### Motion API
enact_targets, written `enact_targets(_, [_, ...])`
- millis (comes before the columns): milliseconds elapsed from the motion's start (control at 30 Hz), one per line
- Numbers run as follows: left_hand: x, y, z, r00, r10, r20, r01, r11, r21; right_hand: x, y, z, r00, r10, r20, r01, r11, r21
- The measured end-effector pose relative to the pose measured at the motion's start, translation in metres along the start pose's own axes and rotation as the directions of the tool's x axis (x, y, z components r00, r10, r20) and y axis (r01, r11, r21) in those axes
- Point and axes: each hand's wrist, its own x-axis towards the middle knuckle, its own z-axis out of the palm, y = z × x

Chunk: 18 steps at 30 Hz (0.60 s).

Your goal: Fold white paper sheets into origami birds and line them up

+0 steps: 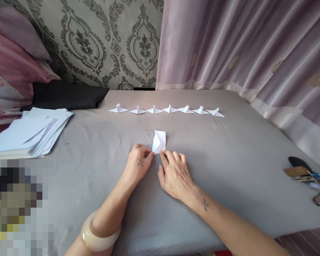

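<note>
A small folded piece of white paper (159, 141) lies flat on the grey sheet in front of me, its creases and overlapping flaps showing. My left hand (140, 160) pinches its lower left corner between thumb and forefinger. At the lower right corner, my right hand (175, 173) rests palm down with the forefinger tip pressing the paper's edge. Its thumb sits apart and the other fingers lie loosely bent on the sheet. Beyond the paper, several folded white paper cranes (170, 108) stand in a row with wings spread.
At the left, a stack of white paper (29, 133) lies beside a folded black cloth (66, 94). Keys with a brown tag (298, 172) and other small items lie at the right edge. Curtains (229, 42) hang behind on the right; the lower left corner is pixelated.
</note>
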Motion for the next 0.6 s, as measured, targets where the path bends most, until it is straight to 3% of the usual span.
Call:
enact_targets(267, [0.0075, -0.0035, -0.0106, 0.99, -0.142, -0.011, 0.143, 0.989, 0.048, 0.0013, 0.0007, -0.0032, 1.0, -0.01, 0.024, 0.011, 1.0, -0.022])
enact_targets(600, [0.0085, -0.0037, -0.0092, 0.984, -0.179, -0.019, 0.18, 0.984, 0.019, 0.0035, -0.0008, -0.0064, 0.999, -0.009, 0.037, 0.009, 1.0, -0.011])
